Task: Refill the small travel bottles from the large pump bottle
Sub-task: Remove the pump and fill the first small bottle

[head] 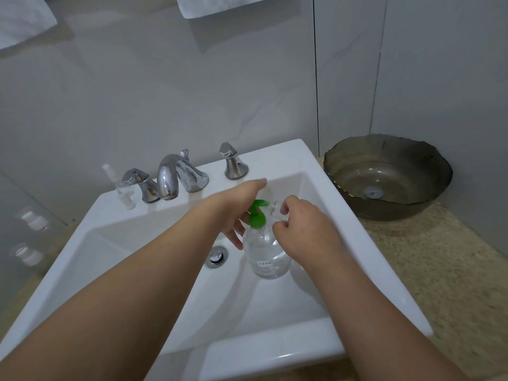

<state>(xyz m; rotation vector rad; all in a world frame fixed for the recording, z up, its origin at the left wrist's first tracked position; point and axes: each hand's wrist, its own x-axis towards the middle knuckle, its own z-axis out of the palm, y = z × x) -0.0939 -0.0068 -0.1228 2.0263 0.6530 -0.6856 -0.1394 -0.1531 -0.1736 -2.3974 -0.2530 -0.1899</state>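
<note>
At the far left, two small clear bottles (29,237) with white caps show faintly, blurred, so I cannot tell just where they stand. On the back left corner of the sink (365,243) another small clear bottle (121,188) stands upright with its thin top, just beside the left tap handle (141,185). The chrome spout (171,177) curves down toward the basin next to it, and the right tap handle (233,165) stands further along the back ledge.

My left hand (242,207) reaches across the basin with its fingers stretched out almost straight, lying over the green pump head (258,213) of the big clear bottle (266,251). Whether the palm is pressing the pump down I cannot tell, since the hand hides the contact. The big bottle stands upright inside the basin, just right of the metal drain (217,255), and it looks partly filled with clear liquid.

My right hand (302,229) is right beside the pump, fingers curled, pinching a small clear travel bottle (276,211) at the green nozzle. The little bottle is mostly hidden by my fingers, so I cannot tell how full it is.

To the right of the sink, on the speckled counter (439,257), a dark glass bowl (390,174) sits in the corner against the wall.
</note>
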